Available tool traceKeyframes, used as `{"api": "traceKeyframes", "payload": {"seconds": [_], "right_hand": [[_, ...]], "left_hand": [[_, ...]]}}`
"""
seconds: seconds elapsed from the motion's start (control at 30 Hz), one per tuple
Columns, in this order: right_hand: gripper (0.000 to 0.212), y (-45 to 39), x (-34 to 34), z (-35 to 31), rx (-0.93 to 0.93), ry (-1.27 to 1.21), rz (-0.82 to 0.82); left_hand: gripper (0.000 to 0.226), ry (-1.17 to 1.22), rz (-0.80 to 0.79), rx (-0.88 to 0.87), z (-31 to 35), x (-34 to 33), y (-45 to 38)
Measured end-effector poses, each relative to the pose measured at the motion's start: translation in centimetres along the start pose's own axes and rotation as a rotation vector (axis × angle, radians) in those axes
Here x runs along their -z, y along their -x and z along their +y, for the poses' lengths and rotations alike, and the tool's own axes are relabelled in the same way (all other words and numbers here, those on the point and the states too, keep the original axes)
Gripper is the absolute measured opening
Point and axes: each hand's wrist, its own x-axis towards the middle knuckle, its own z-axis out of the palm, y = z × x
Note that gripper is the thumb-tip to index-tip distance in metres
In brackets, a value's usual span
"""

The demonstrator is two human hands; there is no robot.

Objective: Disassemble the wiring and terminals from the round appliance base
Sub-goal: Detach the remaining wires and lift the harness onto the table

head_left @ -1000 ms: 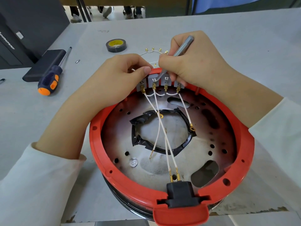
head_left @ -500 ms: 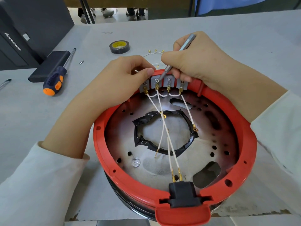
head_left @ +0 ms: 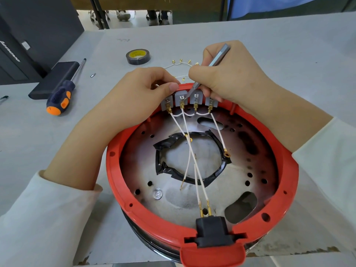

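The round appliance base (head_left: 202,170) sits in the lower middle of the frame on the grey surface (head_left: 289,54), its red plastic rim (head_left: 113,170) framing a scorched metal plate. At the top of the rim stand four grey terminal blocks (head_left: 189,98), each with a brass spade connector and thin white wires (head_left: 189,149) running down to the black power socket (head_left: 212,231) at the bottom edge.

The left hand (head_left: 142,97) grasps the rim just beside the leftmost block, thumb pressed near its top, steadying the base. The right hand (head_left: 229,79) is clenched around a slim grey metal tool (head_left: 210,71), pencil-fashion, its tip touching the second block from the left.

The base looks rigid and fairly heavy, so it should stay put under a bracing grip on the rim. The wires appear thin and limp, likely to tear if pulled; better to take hold at the brass connectors, which probably sit tight and need prying.

In the upper left lie a screwdriver (head_left: 61,97), a roll of black tape (head_left: 138,56), a small screw (head_left: 92,75), and, above the hands, a loose wire harness (head_left: 181,62).
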Motion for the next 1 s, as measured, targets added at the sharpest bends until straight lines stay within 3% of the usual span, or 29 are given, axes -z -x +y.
{"api": "traceKeyframes", "payload": {"seconds": [0.4, 0.77, 1.0], "right_hand": [[0.03, 0.0, -0.1, 0.2, 0.005, -0.015, 0.006], [0.03, -1.1, 0.1, -0.4, -0.077, 0.054, -0.116], [0.032, -0.8, 0.2, 0.1, -0.062, -0.05, -0.035]], "left_hand": [[0.013, 0.017, -0.002, -0.002, 0.2, 0.0, 0.2], [0.012, -0.019, 0.019, -0.029, -0.1, -0.1, -0.1], [0.012, -0.003, 0.018, -0.015, -0.3, -0.1, -0.2]]}}
